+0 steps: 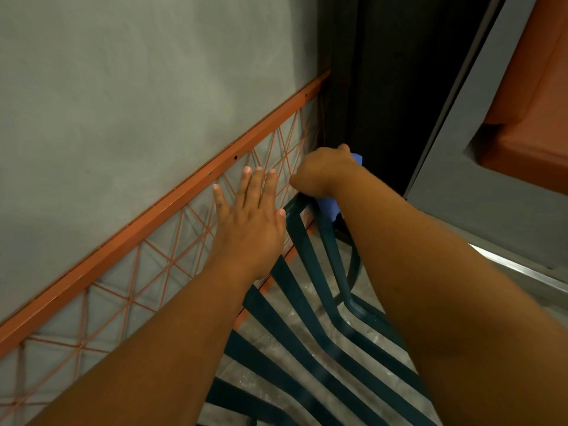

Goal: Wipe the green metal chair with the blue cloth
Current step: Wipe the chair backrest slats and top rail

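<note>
Head view, and the green metal chair point(310, 305) fills the lower middle, dark green slats sweeping down from a rounded top rail to the seat, bare floor showing between them. Right at the top rail, the right hand point(327, 172) is balled tight around the blue cloth point(329, 207), pressing it onto the rail's corner; a blue tuft pokes out beyond the knuckles, another hangs just below the fist. Beside that grip, the left hand point(255, 222) is flat, fingers spread, holding nothing, and whether it touches the chair I can't tell. Behind the grip runs the orange rail point(190, 192) with its lattice on the grey wall point(123, 87). The risk, I'd say: the bunched cloth skates off that narrow rail, or the loose tail snags between slats.
</note>
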`<action>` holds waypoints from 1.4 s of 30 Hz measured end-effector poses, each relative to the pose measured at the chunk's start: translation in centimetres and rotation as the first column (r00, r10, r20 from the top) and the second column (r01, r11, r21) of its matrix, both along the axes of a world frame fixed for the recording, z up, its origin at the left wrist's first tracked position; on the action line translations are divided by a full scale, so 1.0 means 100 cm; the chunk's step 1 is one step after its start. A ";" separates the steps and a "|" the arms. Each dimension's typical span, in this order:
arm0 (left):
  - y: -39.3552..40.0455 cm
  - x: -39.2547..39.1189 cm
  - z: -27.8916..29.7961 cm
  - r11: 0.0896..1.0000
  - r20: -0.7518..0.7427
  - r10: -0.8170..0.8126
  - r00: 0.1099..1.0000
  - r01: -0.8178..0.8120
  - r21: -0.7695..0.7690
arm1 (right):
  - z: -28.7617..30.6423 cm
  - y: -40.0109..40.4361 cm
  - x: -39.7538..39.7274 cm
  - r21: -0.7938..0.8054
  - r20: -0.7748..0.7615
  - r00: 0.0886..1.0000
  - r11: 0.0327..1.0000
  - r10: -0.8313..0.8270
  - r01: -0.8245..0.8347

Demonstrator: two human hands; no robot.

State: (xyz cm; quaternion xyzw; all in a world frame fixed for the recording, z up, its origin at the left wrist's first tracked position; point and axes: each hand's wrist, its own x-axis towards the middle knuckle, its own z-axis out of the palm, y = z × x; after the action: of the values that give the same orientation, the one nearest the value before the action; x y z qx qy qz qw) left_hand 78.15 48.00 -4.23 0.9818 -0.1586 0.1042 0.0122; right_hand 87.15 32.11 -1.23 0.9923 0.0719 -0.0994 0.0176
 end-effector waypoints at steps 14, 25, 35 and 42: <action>-0.001 0.000 0.002 0.999 0.027 0.011 1.000 -0.009 -0.047 | -0.034 -0.009 -0.036 0.492 0.392 0.911 0.866 -0.130 -0.088; -0.002 -0.001 0.005 1.000 0.001 0.014 1.000 -0.014 -0.026 | -0.056 -0.009 -0.063 0.642 0.457 0.875 0.740 -0.161 -0.199; -0.002 -0.001 0.004 1.000 0.012 0.015 1.000 -0.015 -0.009 | -0.042 -0.020 -0.037 0.490 0.469 0.880 0.850 -0.070 -0.194; -0.002 -0.001 0.004 1.000 -0.016 0.026 1.000 -0.026 -0.012 | -0.031 -0.040 -0.008 0.808 0.081 0.944 0.575 -0.321 0.126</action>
State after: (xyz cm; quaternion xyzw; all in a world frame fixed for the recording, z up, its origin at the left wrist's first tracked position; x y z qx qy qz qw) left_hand 78.03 47.82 -3.88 0.9844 -0.1452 0.0976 0.0182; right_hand 86.39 28.08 -4.37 0.9017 -0.0206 0.0512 -0.4287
